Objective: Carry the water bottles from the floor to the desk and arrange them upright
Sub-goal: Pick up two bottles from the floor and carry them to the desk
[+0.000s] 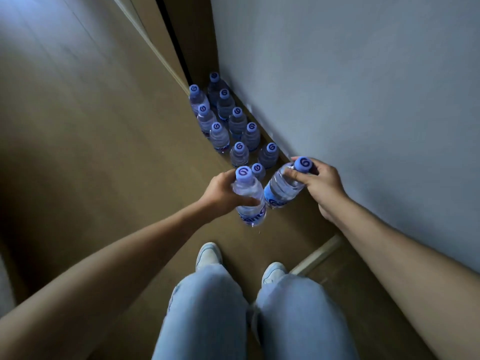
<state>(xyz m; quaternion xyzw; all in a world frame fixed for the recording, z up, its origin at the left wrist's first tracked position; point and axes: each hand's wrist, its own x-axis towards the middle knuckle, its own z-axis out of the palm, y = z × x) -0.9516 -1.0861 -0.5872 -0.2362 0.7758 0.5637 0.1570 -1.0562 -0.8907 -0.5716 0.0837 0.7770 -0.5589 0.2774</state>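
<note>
Several clear water bottles with light blue caps (225, 118) stand upright in two rows on the brown floor, along the foot of a grey wall. My left hand (219, 192) grips one bottle (248, 201) by its upper body, held above the floor. My right hand (315, 181) grips a second bottle (281, 189) around its neck just under the cap; that bottle tilts to the right. The two held bottles are side by side, close to the nearest standing bottle (258, 169). The desk is out of view.
The grey wall (363, 100) runs along the right. A wooden panel or door edge (155, 40) with a dark gap stands behind the rows. My legs in light jeans and pale shoes (207, 255) are below. A wooden strip (315, 255) crosses the floor at right.
</note>
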